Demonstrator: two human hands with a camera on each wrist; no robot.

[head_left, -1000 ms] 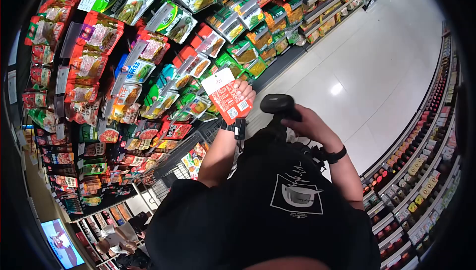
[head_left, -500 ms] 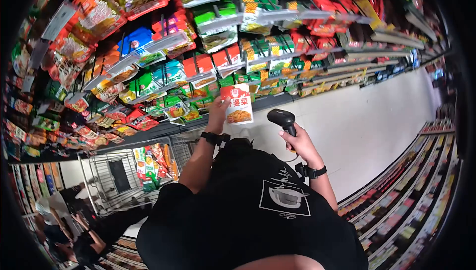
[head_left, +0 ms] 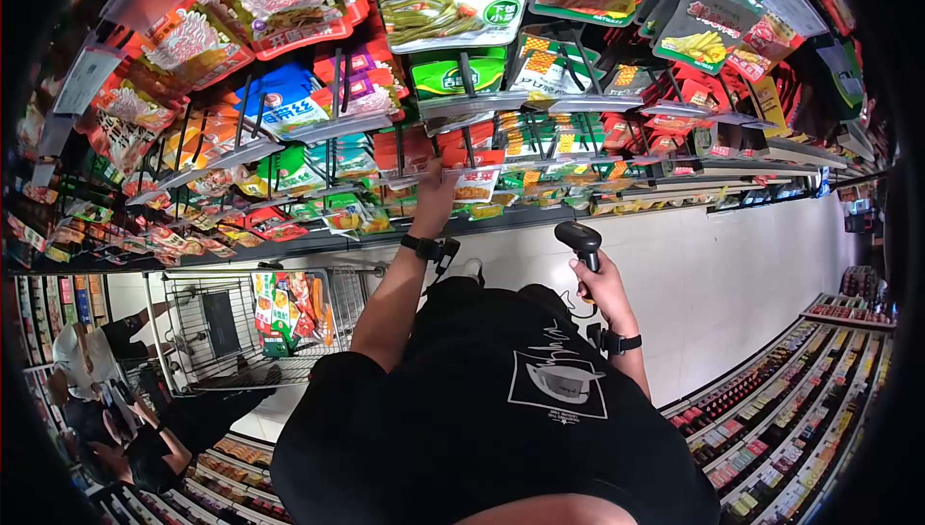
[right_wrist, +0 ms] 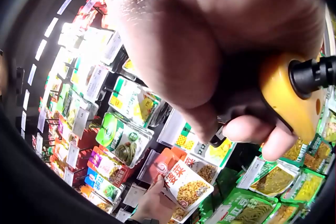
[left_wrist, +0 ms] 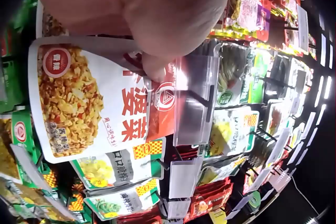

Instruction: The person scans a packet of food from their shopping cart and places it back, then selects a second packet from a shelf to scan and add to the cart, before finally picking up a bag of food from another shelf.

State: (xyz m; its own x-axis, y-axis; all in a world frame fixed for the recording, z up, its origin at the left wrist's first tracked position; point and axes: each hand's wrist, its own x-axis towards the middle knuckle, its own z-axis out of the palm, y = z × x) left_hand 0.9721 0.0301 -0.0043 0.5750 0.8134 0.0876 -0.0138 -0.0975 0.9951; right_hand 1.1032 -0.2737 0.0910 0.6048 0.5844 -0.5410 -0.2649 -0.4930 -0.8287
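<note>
My left hand reaches up to the hanging rack and pinches a red-and-white food pouch by its red top end. In the left wrist view the thumb lies on the front of this pouch, which has a picture of chopped food, and its top is right at a hook with a clear tag holder. More pouches of this kind hang behind it. My right hand grips a black barcode scanner by its handle; the handle's yellow end and cable show in the right wrist view.
Rows of hooks with packaged foods fill the shelf ahead. A wire shopping cart holding colourful packs stands at the left, with people beyond it. Another stocked shelf lines the right, across the pale floor.
My left hand has first turned the pouch from its printed back to its front, then carried it forward to the rack hooks. The right hand keeps hold of the scanner. The view has swung toward the shelf.
</note>
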